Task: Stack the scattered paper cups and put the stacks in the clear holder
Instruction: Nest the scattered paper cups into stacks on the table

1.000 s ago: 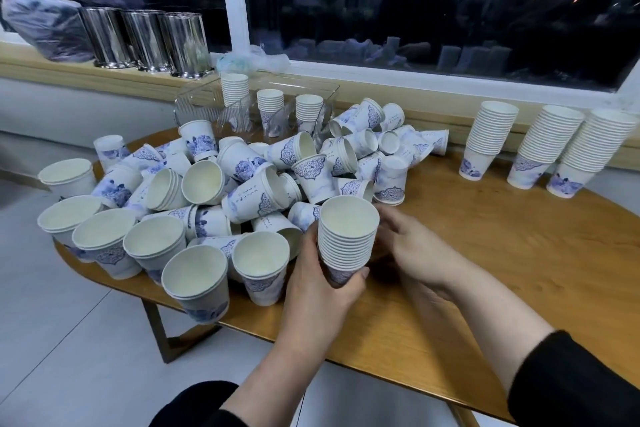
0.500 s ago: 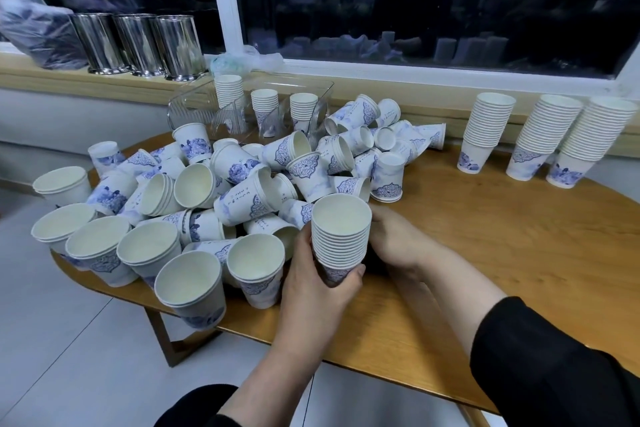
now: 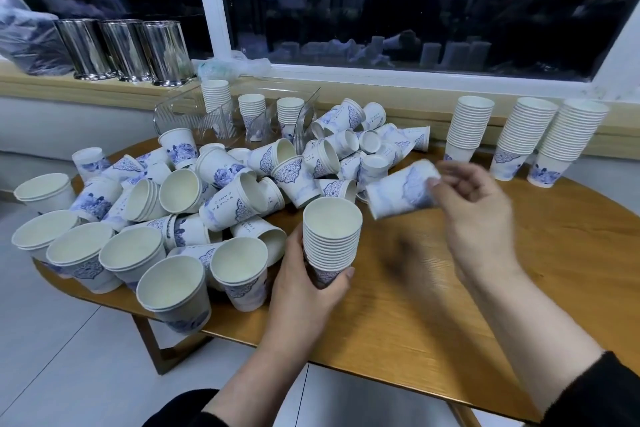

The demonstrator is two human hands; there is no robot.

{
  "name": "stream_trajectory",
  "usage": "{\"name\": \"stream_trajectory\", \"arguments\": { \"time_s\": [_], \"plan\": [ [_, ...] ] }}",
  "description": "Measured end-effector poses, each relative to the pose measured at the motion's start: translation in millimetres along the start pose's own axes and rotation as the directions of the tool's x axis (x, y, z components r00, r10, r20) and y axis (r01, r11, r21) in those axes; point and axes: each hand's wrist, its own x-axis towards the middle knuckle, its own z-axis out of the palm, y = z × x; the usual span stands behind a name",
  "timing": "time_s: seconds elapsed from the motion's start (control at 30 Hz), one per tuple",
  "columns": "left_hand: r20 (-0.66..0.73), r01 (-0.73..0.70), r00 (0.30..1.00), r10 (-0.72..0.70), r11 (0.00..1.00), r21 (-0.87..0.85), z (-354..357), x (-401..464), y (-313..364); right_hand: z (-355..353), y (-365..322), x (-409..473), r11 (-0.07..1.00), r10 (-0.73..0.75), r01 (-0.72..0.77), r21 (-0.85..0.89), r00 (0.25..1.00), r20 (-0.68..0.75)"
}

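Note:
My left hand (image 3: 304,291) grips the base of an upright stack of white and blue paper cups (image 3: 331,239) just above the round wooden table (image 3: 519,274). My right hand (image 3: 474,211) holds a single cup (image 3: 401,194) on its side by the base, raised to the right of the stack and blurred by motion. A heap of scattered cups (image 3: 221,191) covers the table's left half. The clear holder (image 3: 221,121) stands at the back with three short stacks inside.
Three tall cup stacks (image 3: 519,139) stand at the table's back right. Three steel canisters (image 3: 128,48) and a plastic bag (image 3: 24,42) sit on the window ledge. Several upright cups (image 3: 90,253) line the table's near left edge, above the tiled floor.
My right hand left the spot beside the stack and rose to the right with a single cup in it. My left hand has kept the stack where it was.

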Motion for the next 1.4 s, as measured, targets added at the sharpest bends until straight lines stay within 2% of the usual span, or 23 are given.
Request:
{"name": "stream_trajectory", "arguments": {
  "time_s": [0.07,0.13,0.2,0.27,0.37,0.43,0.47,0.5,0.57,0.6,0.63,0.73,0.83,0.97,1.03,1.17,1.27,1.4],
  "plan": [
    [0.023,-0.016,1.000,0.015,1.000,0.018,1,0,4,-8,-34,-1,0.993,-0.108,0.108,0.055,0.994,-0.008],
    [0.047,-0.039,0.998,0.037,0.998,0.039,4,1,8,-11,-63,-8,0.973,-0.229,0.227,0.034,0.972,0.052],
    [0.061,-0.071,0.996,0.067,0.996,0.062,10,4,12,-10,-78,-15,0.931,-0.349,0.360,-0.059,0.926,0.146],
    [0.065,-0.094,0.994,0.089,0.993,0.070,17,6,14,-8,-76,-17,0.833,-0.442,0.502,-0.231,0.856,0.267],
    [0.060,-0.119,0.992,0.114,0.990,0.082,23,8,12,-5,-57,-15,0.707,-0.430,0.610,-0.359,0.773,0.466],
    [0.057,-0.118,0.992,0.114,0.990,0.075,24,9,7,-3,-44,-17,0.711,-0.346,0.625,-0.321,0.709,0.614],
    [0.048,-0.104,0.994,0.101,0.993,0.055,24,10,5,-2,-38,-17,0.725,-0.329,0.622,-0.296,0.691,0.644],
    [0.030,-0.079,0.996,0.078,0.997,0.025,23,12,4,-2,-32,-16,0.750,-0.334,0.596,-0.286,0.715,0.615],
    [-0.033,-0.014,0.999,0.013,0.999,-0.049,22,17,1,1,-12,-10,0.837,-0.300,0.450,-0.312,0.854,0.426],
    [-0.064,0.011,0.998,-0.016,0.997,-0.082,22,19,-1,4,1,-5,0.876,-0.227,0.349,-0.332,0.908,0.353],
    [-0.088,0.026,0.996,-0.035,0.995,-0.098,22,21,-3,8,14,-2,0.902,-0.119,0.247,-0.354,0.930,0.348],
    [-0.107,0.033,0.993,-0.041,0.996,-0.080,22,22,-5,25,60,0,0.909,0.165,0.067,-0.412,0.849,0.502],
    [-0.120,0.017,0.992,-0.028,0.996,-0.091,22,23,-6,41,87,6,0.901,0.245,0.026,-0.432,0.792,0.559],
    [-0.114,0.010,0.993,-0.023,0.994,-0.110,23,24,-5,59,100,15,0.928,0.233,0.017,-0.373,0.754,0.614],
    [-0.111,0.016,0.993,-0.028,0.994,-0.111,24,24,-5,60,101,13,0.930,0.255,-0.054,-0.363,0.807,0.532],
    [-0.101,0.018,0.995,-0.026,0.996,-0.082,23,22,-4,44,86,2,0.950,0.188,-0.120,-0.287,0.957,0.221],
    [-0.081,0.019,0.996,-0.025,0.997,-0.069,24,21,-4,22,56,-2,0.975,0.032,-0.028,-0.222,0.999,0.012],
    [-0.046,0.018,0.999,-0.020,0.999,-0.044,27,24,-1,-2,-3,1,0.986,-0.160,0.157,-0.047,0.985,-0.060]
  ]
}}
